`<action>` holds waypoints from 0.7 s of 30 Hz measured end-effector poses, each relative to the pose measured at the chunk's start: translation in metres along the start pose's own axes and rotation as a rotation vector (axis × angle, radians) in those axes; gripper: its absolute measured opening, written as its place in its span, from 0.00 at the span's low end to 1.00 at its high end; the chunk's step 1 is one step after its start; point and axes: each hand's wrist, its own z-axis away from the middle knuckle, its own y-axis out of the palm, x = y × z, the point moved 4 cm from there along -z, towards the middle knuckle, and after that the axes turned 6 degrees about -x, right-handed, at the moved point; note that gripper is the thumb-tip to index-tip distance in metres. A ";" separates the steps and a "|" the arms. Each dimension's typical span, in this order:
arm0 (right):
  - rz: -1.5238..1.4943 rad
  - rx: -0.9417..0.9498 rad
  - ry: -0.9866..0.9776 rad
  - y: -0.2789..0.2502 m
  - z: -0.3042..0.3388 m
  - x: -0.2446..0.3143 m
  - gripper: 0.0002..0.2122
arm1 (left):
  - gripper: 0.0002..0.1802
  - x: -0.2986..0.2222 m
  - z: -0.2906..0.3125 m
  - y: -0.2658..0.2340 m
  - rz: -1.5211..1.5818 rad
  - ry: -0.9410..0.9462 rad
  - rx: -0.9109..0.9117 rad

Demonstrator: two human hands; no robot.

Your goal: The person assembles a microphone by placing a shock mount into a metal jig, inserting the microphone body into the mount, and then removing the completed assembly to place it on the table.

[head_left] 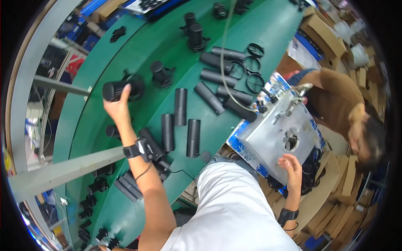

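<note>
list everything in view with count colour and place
green bench: one, green, middle
held canister: one, black, left
standing canisters: several, black, on bench
tubes: over ten, black, on bench
rings: four, black, beside tubes
hose: one, pale, above bench
metal box: one, silver, centre right
metal beam: one, grey, lower left
cardboard boxes: many, brown, right side
edge clutter: uncountable, mixed, rim
other person: one, dark-haired, far right
shirt: one, white, bottom centre
wristbands: two, black, wrists
left hand: one, bare, holding canister
right hand: one, bare, by metal box
</note>
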 end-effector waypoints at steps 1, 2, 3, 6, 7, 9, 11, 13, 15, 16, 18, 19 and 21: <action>0.000 -0.070 0.022 -0.018 0.015 -0.018 0.14 | 0.31 0.022 -0.007 -0.001 -0.208 0.030 -0.051; -0.019 -0.141 0.073 -0.032 0.030 -0.030 0.13 | 0.32 0.035 -0.009 -0.001 -0.408 0.075 -0.096; -0.039 -0.202 0.106 -0.042 0.044 -0.038 0.12 | 0.35 0.049 -0.008 -0.001 -0.595 0.158 -0.089; -0.117 -0.512 0.040 -0.081 0.065 -0.070 0.08 | 0.38 0.093 0.000 0.001 -0.755 0.146 0.020; -0.082 -0.597 0.004 -0.096 0.069 -0.076 0.07 | 0.39 0.125 -0.008 -0.013 -0.778 0.029 0.057; -0.078 -0.875 -0.068 -0.134 0.085 -0.119 0.05 | 0.39 0.146 -0.028 -0.025 -0.931 -0.068 0.006; 0.029 -1.066 0.043 -0.153 0.115 -0.162 0.05 | 0.43 0.136 -0.040 -0.018 -0.849 -0.004 0.070; 0.122 -1.146 0.105 -0.155 0.140 -0.184 0.06 | 0.45 0.125 -0.057 -0.005 -0.997 0.138 -0.046; 0.612 -0.984 0.360 -0.141 0.156 -0.203 0.09 | 0.42 0.086 -0.055 0.008 -1.034 0.494 -0.151; 0.502 -0.938 0.447 -0.131 0.159 -0.236 0.11 | 0.39 0.064 -0.055 0.020 -0.966 0.654 -0.147; 0.147 -0.745 0.639 -0.110 0.150 -0.282 0.15 | 0.34 -0.007 -0.024 0.057 -0.699 0.739 0.013; -0.098 -0.594 0.735 -0.092 0.132 -0.287 0.17 | 0.32 -0.032 -0.008 0.070 -0.604 0.669 0.061; -0.345 -0.664 0.792 -0.063 0.111 -0.277 0.18 | 0.26 -0.079 0.031 0.107 -0.366 0.409 0.187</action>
